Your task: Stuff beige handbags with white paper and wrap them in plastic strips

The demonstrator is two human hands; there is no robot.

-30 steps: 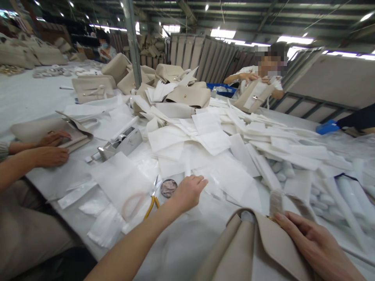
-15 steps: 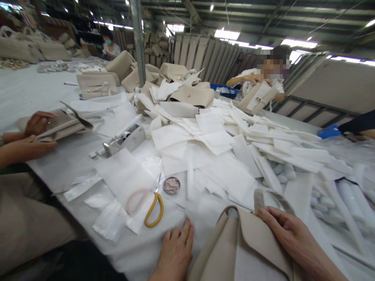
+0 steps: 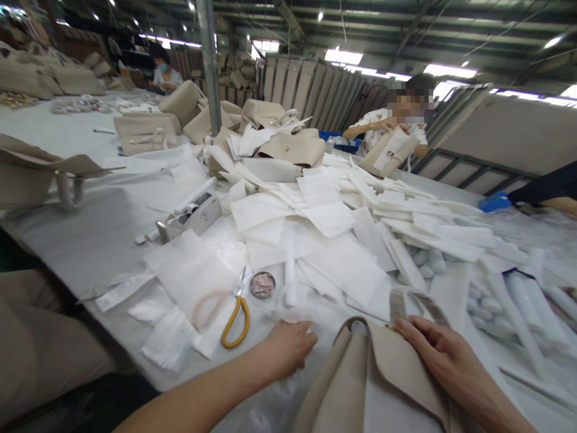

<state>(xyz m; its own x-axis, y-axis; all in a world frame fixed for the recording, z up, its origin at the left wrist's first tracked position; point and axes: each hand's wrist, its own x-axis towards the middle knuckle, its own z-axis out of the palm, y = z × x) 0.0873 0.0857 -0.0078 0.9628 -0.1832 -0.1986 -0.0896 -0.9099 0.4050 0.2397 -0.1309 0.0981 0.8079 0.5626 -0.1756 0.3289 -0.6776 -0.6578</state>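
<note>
A beige handbag (image 3: 396, 379) with a front flap stands before me at the lower right. My right hand (image 3: 437, 349) grips it at the top, thumb and fingers closed near the base of its handle (image 3: 421, 300). To the left of the bag, my left hand (image 3: 293, 346) is above the table with its fingers curled and partly smeared. Thin clear plastic (image 3: 265, 409) shows below and about these fingers; its edges are blurred. Scissors (image 3: 237, 319) with a yellow handle lie left of my left hand, beside a small round tin (image 3: 262, 284).
White sheets (image 3: 311, 210) are heaped across the table's middle. A tape dispenser (image 3: 193, 216) and small clear packets (image 3: 166, 337) are at the left. More beige bags (image 3: 293, 147) are piled behind. A co-worker (image 3: 408, 114) holds a bag across the table. White rolls (image 3: 527, 300) lie right.
My left hand has risen from lying flat, moved a little right and away, and its fingers have curled. The neighbour's hands at the left have gone from view; a beige bag shows there.
</note>
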